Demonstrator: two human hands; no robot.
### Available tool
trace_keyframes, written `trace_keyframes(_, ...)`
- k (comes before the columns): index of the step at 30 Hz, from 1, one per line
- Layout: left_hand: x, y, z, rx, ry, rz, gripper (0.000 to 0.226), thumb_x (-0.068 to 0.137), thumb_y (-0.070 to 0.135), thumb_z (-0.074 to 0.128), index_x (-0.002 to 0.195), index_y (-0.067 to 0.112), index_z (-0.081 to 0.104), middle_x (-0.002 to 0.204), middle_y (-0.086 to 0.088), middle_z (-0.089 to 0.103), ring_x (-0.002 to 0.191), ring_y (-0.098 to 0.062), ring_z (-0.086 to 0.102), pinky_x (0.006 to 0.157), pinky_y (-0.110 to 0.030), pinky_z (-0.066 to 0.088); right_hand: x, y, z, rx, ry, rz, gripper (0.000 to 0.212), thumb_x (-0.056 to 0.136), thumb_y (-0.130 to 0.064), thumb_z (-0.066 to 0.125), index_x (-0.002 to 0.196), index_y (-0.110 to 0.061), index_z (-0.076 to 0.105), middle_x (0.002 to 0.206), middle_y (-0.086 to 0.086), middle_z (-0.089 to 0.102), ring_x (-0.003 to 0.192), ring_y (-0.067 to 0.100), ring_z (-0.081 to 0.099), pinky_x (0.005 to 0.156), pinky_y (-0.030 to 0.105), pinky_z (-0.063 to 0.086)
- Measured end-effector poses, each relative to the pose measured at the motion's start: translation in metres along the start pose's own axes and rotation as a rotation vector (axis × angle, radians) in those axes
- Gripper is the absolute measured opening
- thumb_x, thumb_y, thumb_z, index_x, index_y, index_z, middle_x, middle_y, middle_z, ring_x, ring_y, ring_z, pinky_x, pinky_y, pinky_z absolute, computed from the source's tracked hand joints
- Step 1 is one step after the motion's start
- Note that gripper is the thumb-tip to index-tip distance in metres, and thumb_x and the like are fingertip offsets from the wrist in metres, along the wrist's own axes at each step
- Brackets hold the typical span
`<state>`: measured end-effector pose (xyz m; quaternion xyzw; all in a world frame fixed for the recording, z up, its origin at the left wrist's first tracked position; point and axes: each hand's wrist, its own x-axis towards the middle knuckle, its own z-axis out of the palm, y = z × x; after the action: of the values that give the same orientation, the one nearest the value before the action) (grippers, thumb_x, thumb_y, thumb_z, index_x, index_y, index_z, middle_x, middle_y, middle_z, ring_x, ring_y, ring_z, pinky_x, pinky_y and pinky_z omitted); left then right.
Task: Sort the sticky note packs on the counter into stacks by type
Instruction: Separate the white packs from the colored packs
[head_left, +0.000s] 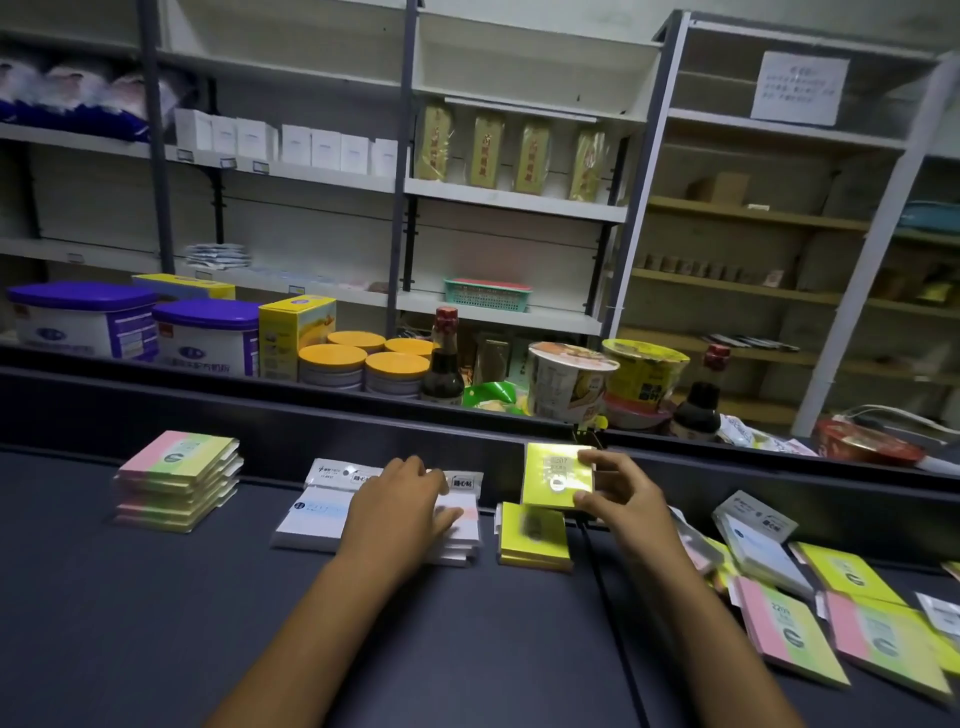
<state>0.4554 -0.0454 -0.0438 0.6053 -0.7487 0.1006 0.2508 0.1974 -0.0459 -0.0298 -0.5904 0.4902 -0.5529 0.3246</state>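
On the dark counter (156, 623) three stacks stand in a row: pink-green-yellow packs (176, 480) at the left, white packs (317, 519) in the middle, plain yellow packs (532, 538) to their right. My left hand (402, 506) lies flat on the white stack with straight fingers. My right hand (623, 499) holds a yellow sticky note pack (556, 475) by its right edge, tilted up just above the yellow stack. Several unsorted packs (831, 613), white, yellow and pink-green, lie scattered at the right.
A raised dark ledge (311, 415) runs behind the stacks. Beyond it stand tubs, tins with orange lids (358, 358), sauce bottles (442, 364) and noodle cups (569, 379). Shelving fills the background.
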Motion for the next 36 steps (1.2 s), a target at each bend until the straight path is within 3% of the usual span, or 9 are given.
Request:
trace_keyframes(3,-0.001,-0.003,0.0,0.007,0.045,0.0,0.036,0.095,0.054,0.049,0.123,0.032,0.057,0.118,0.008,0.055,0.112,-0.013,0.05,0.079,-0.027,0.043,0.0,0.002,0.003,-0.018,-0.06,0.042,0.039,0.081,0.009,0.073,0.109,-0.018,0.069,0.088,-0.001,0.066,0.065,0.0,0.063,0.058,0.011,0.048)
trace_keyframes(7,-0.003,-0.005,-0.003,-0.013,0.079,-0.024,0.033,0.095,0.053,0.048,0.12,0.034,0.057,0.114,0.009,0.054,0.108,-0.012,0.051,0.075,-0.025,0.041,-0.002,0.006,0.006,-0.102,-0.173,0.094,0.038,0.081,0.001,0.076,0.111,-0.021,0.069,0.09,0.002,0.067,0.078,0.007,0.062,0.066,0.013,0.05)
trace_keyframes(10,-0.005,-0.005,-0.004,-0.038,0.08,-0.031,0.032,0.096,0.053,0.048,0.12,0.034,0.057,0.114,0.01,0.055,0.107,-0.011,0.052,0.074,-0.024,0.042,-0.003,0.009,0.005,-0.199,-0.191,0.106,0.034,0.083,-0.008,0.078,0.11,-0.026,0.069,0.093,0.002,0.066,0.089,0.015,0.062,0.074,0.022,0.051)
trace_keyframes(14,-0.006,-0.005,-0.004,-0.069,0.08,-0.038,0.032,0.096,0.054,0.047,0.119,0.034,0.058,0.114,0.011,0.056,0.107,-0.01,0.053,0.075,-0.025,0.046,-0.004,0.015,0.002,-0.475,-0.192,0.061,0.028,0.084,-0.029,0.077,0.109,-0.037,0.068,0.095,-0.006,0.066,0.09,0.008,0.061,0.072,0.02,0.046)
trace_keyframes(18,-0.007,-0.003,-0.002,-0.091,0.071,-0.047,0.031,0.096,0.054,0.047,0.117,0.035,0.059,0.113,0.012,0.056,0.106,-0.009,0.054,0.075,-0.025,0.048,-0.004,0.021,0.001,-0.659,-0.235,0.029,0.029,0.088,-0.037,0.072,0.116,-0.039,0.066,0.099,-0.005,0.054,0.091,0.008,0.054,0.07,0.016,0.038)
trace_keyframes(25,-0.013,0.006,-0.002,-0.152,0.062,-0.03,0.026,0.095,0.05,0.052,0.112,0.033,0.061,0.11,0.011,0.057,0.102,-0.011,0.056,0.071,-0.029,0.05,-0.01,0.027,0.004,-0.673,-0.179,-0.038,0.029,0.09,-0.036,0.07,0.119,-0.034,0.066,0.095,-0.008,0.048,0.08,-0.001,0.051,0.067,0.009,0.034)
trace_keyframes(30,-0.017,0.026,-0.008,-0.198,0.031,0.012,0.023,0.094,0.047,0.055,0.111,0.033,0.062,0.111,0.011,0.058,0.107,-0.012,0.055,0.076,-0.033,0.052,-0.031,0.011,-0.016,-0.816,-0.111,-0.145,0.03,0.09,-0.037,0.067,0.119,-0.03,0.061,0.105,-0.009,0.054,0.1,0.008,0.057,0.085,0.027,0.048)
trace_keyframes(36,-0.022,0.084,-0.022,-0.229,-0.003,0.116,0.026,0.093,0.048,0.057,0.111,0.031,0.06,0.11,0.008,0.057,0.108,-0.013,0.055,0.078,-0.033,0.05,-0.064,-0.014,-0.084,-1.053,-0.088,-0.136,0.042,0.087,-0.044,0.068,0.124,-0.029,0.053,0.123,-0.007,0.054,0.118,0.013,0.051,0.093,0.033,0.047)
